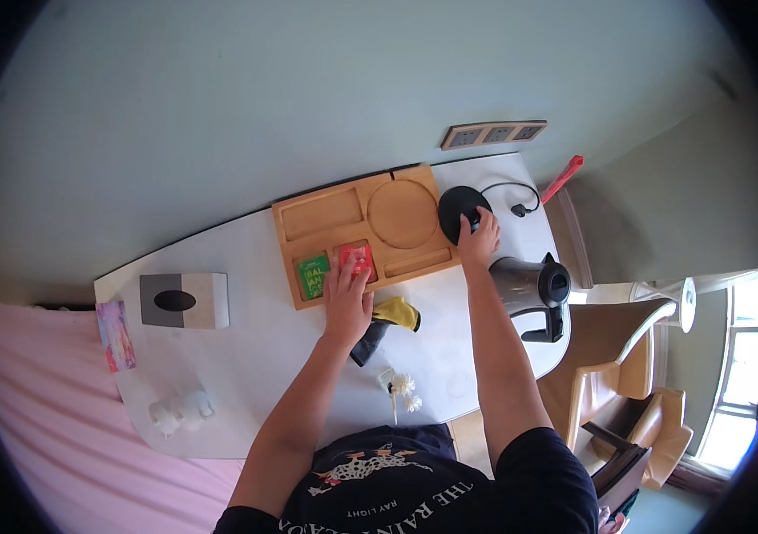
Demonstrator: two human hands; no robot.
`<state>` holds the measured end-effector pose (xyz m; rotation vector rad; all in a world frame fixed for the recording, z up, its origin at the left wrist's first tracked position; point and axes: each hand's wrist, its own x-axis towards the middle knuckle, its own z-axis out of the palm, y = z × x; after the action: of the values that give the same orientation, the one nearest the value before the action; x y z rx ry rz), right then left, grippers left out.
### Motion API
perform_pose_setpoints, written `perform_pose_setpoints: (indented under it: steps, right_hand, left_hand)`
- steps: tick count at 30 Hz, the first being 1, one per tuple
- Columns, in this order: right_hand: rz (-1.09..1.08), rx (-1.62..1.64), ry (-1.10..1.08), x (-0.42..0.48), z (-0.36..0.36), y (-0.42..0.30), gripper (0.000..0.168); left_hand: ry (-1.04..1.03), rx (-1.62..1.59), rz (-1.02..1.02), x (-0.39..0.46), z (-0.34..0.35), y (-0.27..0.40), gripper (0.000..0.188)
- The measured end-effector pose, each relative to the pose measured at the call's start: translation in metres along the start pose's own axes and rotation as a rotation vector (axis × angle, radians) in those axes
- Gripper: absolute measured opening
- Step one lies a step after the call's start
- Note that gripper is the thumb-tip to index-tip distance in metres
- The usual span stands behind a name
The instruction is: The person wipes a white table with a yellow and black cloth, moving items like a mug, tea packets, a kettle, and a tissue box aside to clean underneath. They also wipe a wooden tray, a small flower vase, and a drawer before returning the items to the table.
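My left hand rests flat at the front edge of a wooden serving tray. Its fingertips lie over a red packet in one small compartment, partly hiding it. A green packet bearing writing fills the compartment to the left. Just right of the tray, my right hand grips a round black kettle base by its middle. From that base a black cord curls to a plug on the table. The electric kettle stands beside my right forearm, lid on.
A yellow and dark cloth lies in front of the tray, near white flowers. On the left are a tissue box, a colourful card and a white figurine. Wall sockets sit behind; a tan chair stands right.
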<state>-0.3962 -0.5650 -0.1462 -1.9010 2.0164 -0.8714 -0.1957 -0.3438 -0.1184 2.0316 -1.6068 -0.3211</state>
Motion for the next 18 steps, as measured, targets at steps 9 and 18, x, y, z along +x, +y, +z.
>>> perform_pose_setpoints:
  steps: [9, 18]
  right_hand:
    - [-0.352, 0.338, 0.018, 0.012, 0.005, -0.029, 0.025]
    - [-0.637, 0.342, -0.290, -0.010, 0.026, -0.078, 0.029]
  left_hand:
    - [-0.042, 0.120, -0.043, 0.020, 0.015, -0.002, 0.057]
    - [-0.053, 0.169, -0.034, 0.021, 0.019, -0.002, 0.057]
